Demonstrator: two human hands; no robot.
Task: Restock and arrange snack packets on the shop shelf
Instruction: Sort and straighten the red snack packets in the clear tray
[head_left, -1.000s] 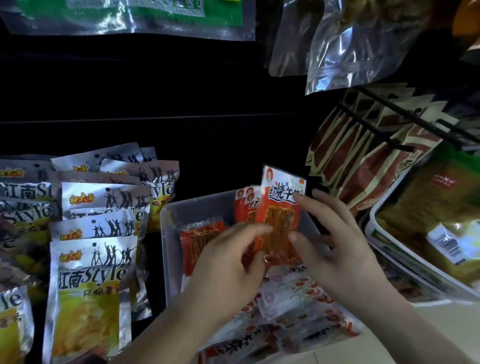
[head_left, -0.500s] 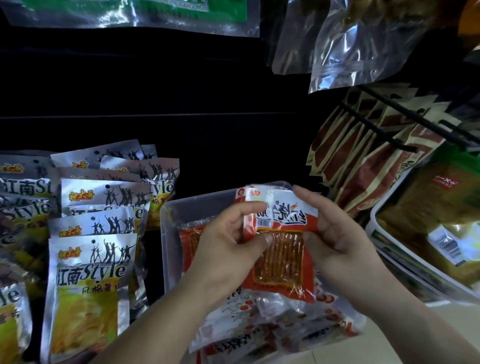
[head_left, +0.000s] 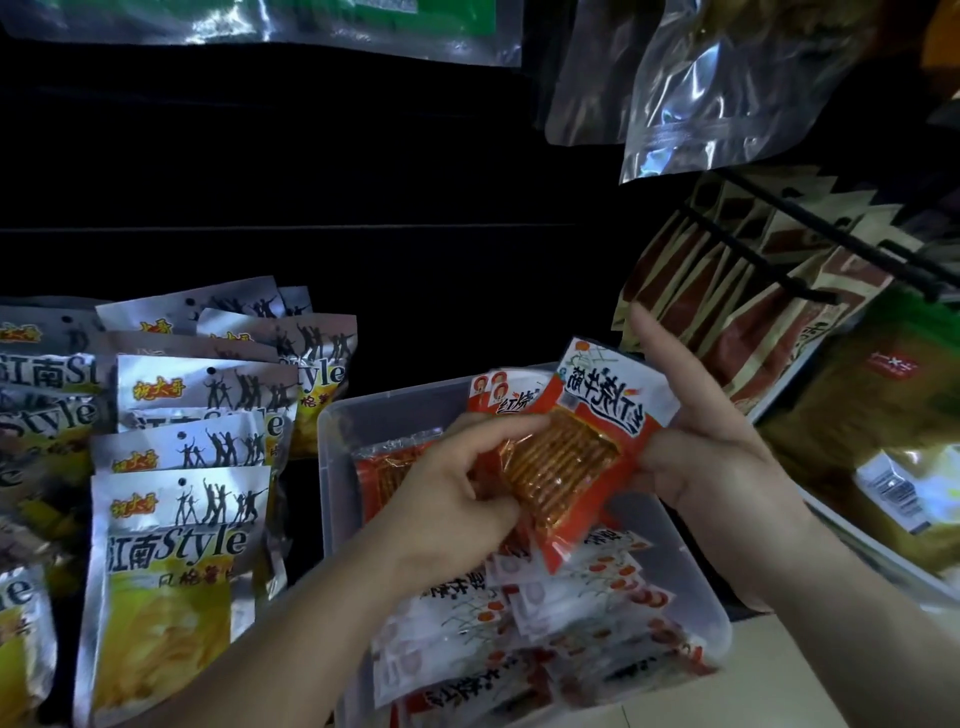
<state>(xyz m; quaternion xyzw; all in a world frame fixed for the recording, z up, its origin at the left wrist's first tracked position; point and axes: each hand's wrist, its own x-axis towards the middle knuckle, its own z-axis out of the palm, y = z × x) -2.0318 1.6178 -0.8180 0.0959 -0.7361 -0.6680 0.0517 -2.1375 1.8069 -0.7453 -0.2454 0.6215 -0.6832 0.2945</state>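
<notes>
Left hand (head_left: 457, 499), right hand (head_left: 722, 462) grip red packet (head_left: 566, 467) | clear tub (head_left: 326, 493): more packets (head_left: 561, 613)

Left hand (head_left: 447, 504) and right hand (head_left: 727, 457) pinch packet (head_left: 566, 467) (right forefinger straight).

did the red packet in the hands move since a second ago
Yes. The red packet, upright before, now tilts with its white top toward the right wall of the clear tub.

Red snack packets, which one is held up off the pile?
The tilted red packet pinched between the left hand and right hand; the others lie or stand in the clear bin.
</notes>
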